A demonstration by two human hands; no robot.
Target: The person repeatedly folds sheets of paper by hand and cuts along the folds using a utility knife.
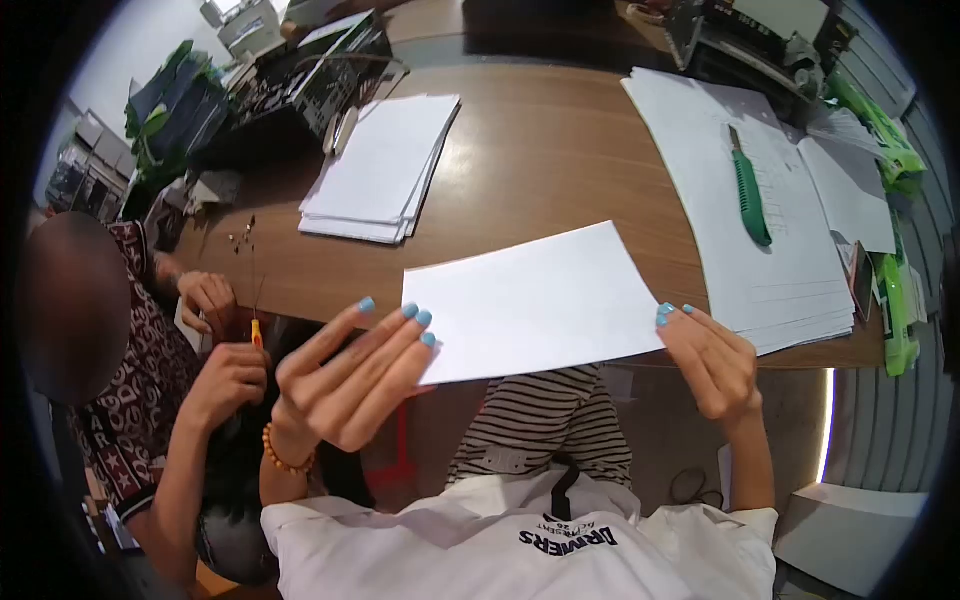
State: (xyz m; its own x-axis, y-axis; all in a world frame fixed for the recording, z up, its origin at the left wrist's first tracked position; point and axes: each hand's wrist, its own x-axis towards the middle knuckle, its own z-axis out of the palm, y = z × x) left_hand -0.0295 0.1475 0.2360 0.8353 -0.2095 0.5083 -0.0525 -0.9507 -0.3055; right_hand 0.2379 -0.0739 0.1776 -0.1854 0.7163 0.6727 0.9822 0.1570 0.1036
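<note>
A blank white sheet of paper (530, 305) is held up in front of me, over the table's near edge. My left hand (355, 375) grips its left side, fingertips with blue nails showing at the paper's edge and the thumb hidden. At the right edge, my right hand (710, 355) pinches the sheet near its corner. A stack of white paper (380, 165) lies on the table beyond my left hand. Past my right hand is a larger stack of paper (700, 180), with a green-handled knife (748, 190) on top.
Beside me on the left sits another person (150, 350), whose hands hold a yellow-handled tool (257, 333) near small loose parts. An open metal device (300, 90) stands at the back left, another device (750, 50) at the back right. Green packets (893, 300) lie along the right side.
</note>
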